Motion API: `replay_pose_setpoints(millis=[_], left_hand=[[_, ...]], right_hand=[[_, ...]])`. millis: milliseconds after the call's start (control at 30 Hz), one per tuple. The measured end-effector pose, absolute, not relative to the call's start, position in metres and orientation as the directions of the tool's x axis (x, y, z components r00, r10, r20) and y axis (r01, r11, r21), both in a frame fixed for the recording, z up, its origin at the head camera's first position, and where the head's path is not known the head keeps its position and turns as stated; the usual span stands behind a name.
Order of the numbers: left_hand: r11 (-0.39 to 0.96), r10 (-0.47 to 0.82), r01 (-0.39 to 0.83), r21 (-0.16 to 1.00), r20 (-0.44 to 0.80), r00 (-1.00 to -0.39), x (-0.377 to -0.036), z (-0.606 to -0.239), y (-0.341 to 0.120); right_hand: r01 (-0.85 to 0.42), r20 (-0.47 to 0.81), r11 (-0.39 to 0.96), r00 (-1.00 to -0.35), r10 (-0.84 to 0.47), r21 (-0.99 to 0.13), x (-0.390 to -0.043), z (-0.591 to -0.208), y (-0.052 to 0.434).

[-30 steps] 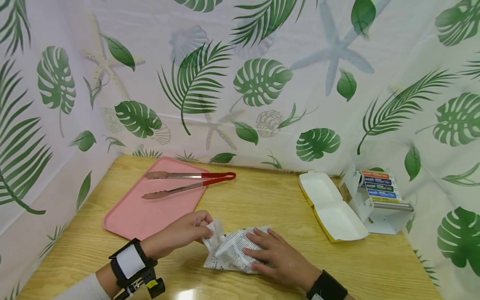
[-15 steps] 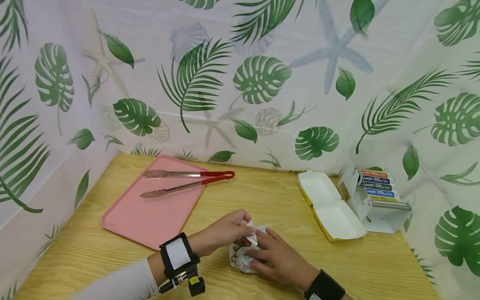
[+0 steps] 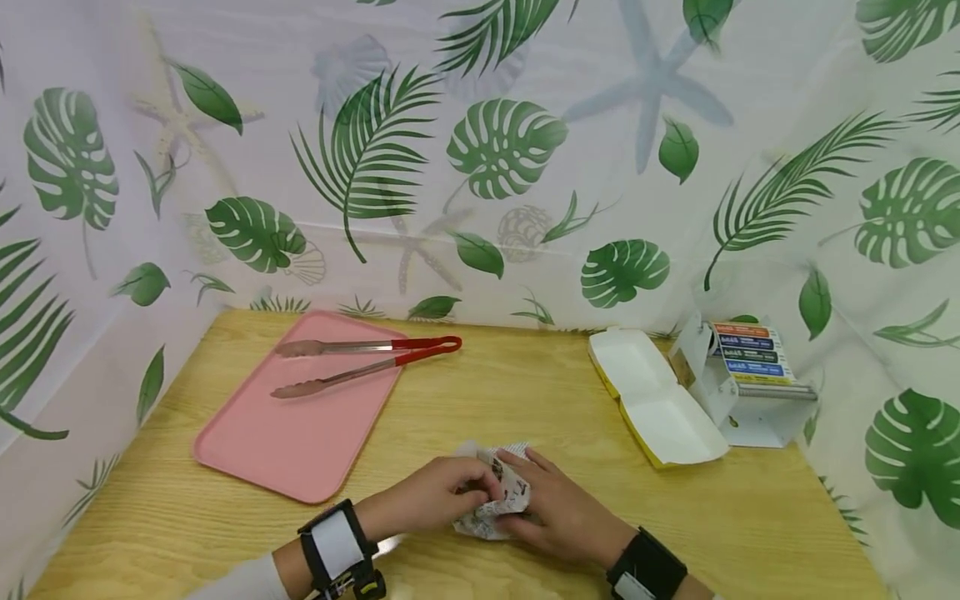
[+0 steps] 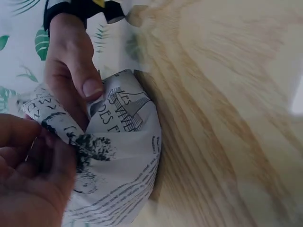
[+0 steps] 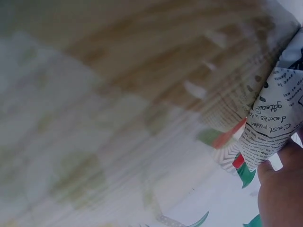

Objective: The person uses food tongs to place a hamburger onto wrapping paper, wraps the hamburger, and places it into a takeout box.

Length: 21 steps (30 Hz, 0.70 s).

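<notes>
Newsprint wrapping paper point(image 3: 497, 500) sits bundled round something on the wooden table point(image 3: 525, 392), near its front edge, with both hands closed in on it. The left hand point(image 3: 435, 502) pinches a folded flap of the paper from the left side; the left wrist view shows that flap point(image 4: 61, 130) rolled between thumb and fingers. The right hand point(image 3: 558, 508) cups the bundle from the right, fingers curled over the top and thumb point(image 4: 90, 80) pressing into a crease. What is inside cannot be seen, and the right wrist view is too blurred to show more than a corner of printed paper point(image 5: 277, 127).

The step in hand looks like tightening and tucking the wrap. To do it well, the right hand should hold the bundle steady against the table while the left draws its flap snug across the top, then tucks it under the right fingers so the fold does not spring open. Pulling too hard would probably tear thin paper; short, flat creases should hold better than a bunched twist.

Further back lie a pink tray point(image 3: 300, 442) with red-handled tongs point(image 3: 367, 358) across it, an open white takeaway box point(image 3: 656, 400), and a label dispenser point(image 3: 750, 375) at the right.
</notes>
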State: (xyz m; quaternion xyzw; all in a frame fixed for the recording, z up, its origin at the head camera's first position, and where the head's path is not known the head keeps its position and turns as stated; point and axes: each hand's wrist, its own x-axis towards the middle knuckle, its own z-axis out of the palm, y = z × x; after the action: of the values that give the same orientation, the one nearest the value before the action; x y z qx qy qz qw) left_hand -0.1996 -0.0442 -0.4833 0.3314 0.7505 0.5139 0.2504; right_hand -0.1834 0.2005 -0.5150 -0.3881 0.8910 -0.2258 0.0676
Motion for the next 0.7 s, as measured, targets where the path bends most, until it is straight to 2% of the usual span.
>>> replay_pose_setpoints(millis=[133, 267, 333, 433, 600, 700], left_hand=[[0.362, 0.737, 0.398, 0.843, 0.002, -0.675, -0.184, -0.483, -0.056], [0.477, 0.715, 0.589, 0.653, 0.101, -0.691, -0.175, -0.485, -0.055], [0.519, 0.698, 0.646, 0.56, 0.16, -0.698, -0.172, -0.485, -0.053], [0.564, 0.649, 0.648, 0.512, 0.211, -0.731, -0.166, -0.489, -0.054], [0.612, 0.536, 0.585, 0.533, 0.265, -0.802, -0.157, -0.496, -0.056], [0.62, 0.537, 0.597, 0.509, 0.279, -0.796, -0.158, -0.496, -0.053]], right_hand=[[-0.695, 0.073, 0.583, -0.667, -0.742, -0.421, -0.183, -0.515, 0.201], [-0.723, 0.106, 0.567, -0.649, -0.753, -0.395, -0.183, -0.514, 0.201], [-0.723, 0.104, 0.564, -0.647, -0.756, -0.399, -0.184, -0.513, 0.201], [-0.712, 0.071, 0.572, -0.65, -0.757, -0.407, -0.184, -0.512, 0.199], [-0.698, 0.019, 0.587, -0.65, -0.76, -0.411, -0.181, -0.511, 0.197], [-0.697, 0.014, 0.591, -0.652, -0.758, -0.406, -0.18, -0.51, 0.197]])
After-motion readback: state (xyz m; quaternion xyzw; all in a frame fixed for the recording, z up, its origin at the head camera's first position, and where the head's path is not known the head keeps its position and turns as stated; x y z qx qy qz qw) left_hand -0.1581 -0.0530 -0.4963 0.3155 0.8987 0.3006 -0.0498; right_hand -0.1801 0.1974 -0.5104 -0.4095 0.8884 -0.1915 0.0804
